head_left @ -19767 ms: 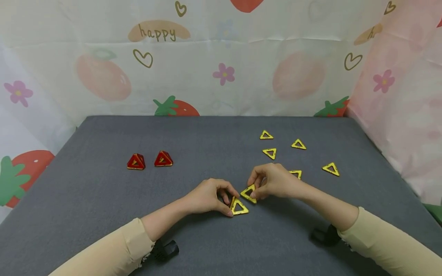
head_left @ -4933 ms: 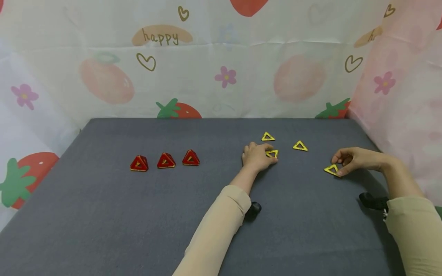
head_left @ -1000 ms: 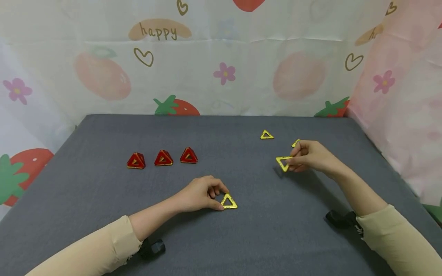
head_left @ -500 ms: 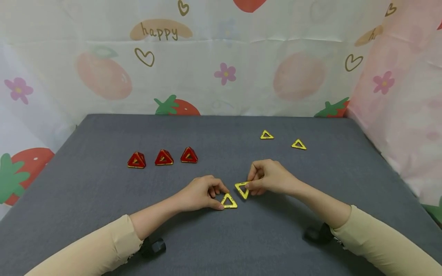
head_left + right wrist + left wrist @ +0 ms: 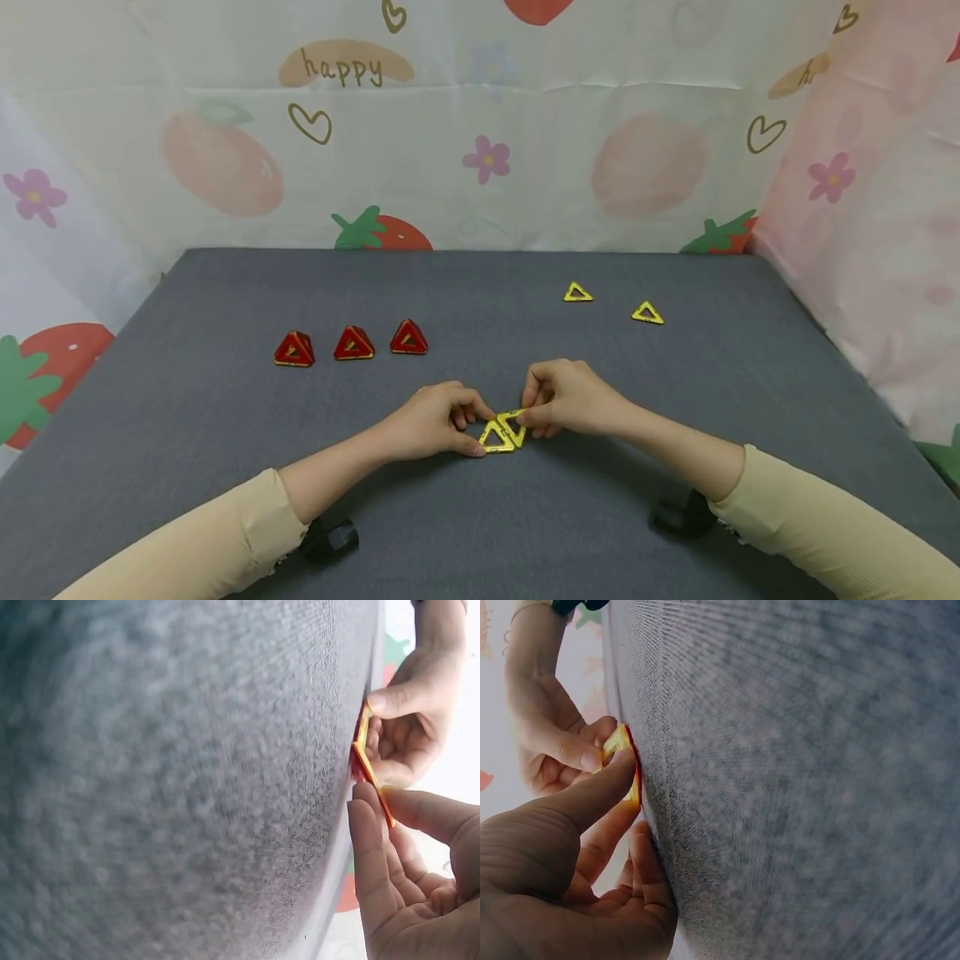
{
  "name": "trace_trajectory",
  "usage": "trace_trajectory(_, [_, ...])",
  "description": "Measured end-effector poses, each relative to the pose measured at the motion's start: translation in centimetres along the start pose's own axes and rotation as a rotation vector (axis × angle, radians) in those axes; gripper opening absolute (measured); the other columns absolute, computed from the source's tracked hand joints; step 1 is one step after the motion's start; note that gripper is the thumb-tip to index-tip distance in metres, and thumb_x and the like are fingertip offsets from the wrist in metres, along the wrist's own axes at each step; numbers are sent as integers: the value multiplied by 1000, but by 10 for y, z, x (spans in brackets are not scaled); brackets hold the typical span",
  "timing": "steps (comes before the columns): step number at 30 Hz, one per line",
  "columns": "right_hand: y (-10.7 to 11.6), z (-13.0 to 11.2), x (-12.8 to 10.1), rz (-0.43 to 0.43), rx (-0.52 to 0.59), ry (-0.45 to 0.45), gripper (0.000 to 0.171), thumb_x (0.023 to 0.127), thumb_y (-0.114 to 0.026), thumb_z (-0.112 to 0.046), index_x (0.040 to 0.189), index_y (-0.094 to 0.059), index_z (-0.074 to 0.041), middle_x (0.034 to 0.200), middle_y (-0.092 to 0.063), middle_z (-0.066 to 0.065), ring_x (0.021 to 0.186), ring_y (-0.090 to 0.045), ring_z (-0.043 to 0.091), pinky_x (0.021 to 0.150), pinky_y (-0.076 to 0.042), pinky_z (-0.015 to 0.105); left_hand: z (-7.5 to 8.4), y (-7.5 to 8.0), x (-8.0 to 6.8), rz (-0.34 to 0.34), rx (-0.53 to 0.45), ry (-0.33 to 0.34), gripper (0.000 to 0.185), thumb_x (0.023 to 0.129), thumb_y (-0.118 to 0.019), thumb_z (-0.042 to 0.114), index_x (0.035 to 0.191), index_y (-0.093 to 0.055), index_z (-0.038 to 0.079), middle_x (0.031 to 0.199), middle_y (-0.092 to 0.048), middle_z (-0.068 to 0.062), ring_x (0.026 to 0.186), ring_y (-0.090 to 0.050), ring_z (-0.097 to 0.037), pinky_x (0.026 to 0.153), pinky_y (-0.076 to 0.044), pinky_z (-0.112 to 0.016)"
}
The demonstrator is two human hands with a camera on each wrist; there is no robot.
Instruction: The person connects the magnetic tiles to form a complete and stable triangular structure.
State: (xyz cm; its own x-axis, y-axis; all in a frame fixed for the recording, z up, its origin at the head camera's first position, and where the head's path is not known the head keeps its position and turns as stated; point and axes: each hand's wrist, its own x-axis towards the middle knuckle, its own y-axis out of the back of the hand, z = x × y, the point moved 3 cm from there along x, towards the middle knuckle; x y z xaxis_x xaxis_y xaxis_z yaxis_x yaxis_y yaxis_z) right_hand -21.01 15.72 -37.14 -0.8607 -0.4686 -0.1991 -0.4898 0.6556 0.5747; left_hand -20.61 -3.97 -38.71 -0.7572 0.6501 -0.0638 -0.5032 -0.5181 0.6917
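My left hand [image 5: 435, 423] pinches a yellow triangular magnetic tile [image 5: 497, 450] by its left side, near the middle of the table. My right hand [image 5: 573, 397] pinches a second yellow triangular tile [image 5: 512, 413] between thumb and fingers, and its edge meets the first tile's right edge. In the right wrist view the right hand's tile [image 5: 383, 804] tilts at an angle to the left hand's tile [image 5: 365, 726]. Red shows on the tiles' other face. From the left wrist view, the left thumb [image 5: 604, 784] covers part of its tile.
Three red pyramids [image 5: 353, 343] stand in a row on the left of the grey cloth-covered table [image 5: 225, 450]. Two loose yellow triangles [image 5: 577, 297] [image 5: 647, 319] lie at the back right. A printed curtain [image 5: 540, 108] hangs behind the table.
My right hand has carried its tile left and nearer, against the left hand's tile, which has stayed put. Compared with the oldest frame, a third red pyramid stands left and fewer yellow tiles lie right.
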Motion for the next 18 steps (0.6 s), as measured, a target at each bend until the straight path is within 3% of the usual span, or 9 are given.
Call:
trace_trajectory(11, [-1,-1,1,-7,34,38,15,79,-74,-15,90,-65,-9,78,-70,6,66,-69,17,60,-57,31,0,-1,3,18,4,32,34,67,-83,24,96,-67,16,88,-59,0,76,-50,-10,66,-43,-19])
trace_trajectory(18, [-1,-2,2,-33,1,71,30,72,-79,-12,99,-67,-12,87,-71,3,75,-68,11,65,-56,26,1,-1,2,24,4,26,35,65,-84,24,94,-66,15,87,-59,-1,75,-50,-10,66,-43,-18])
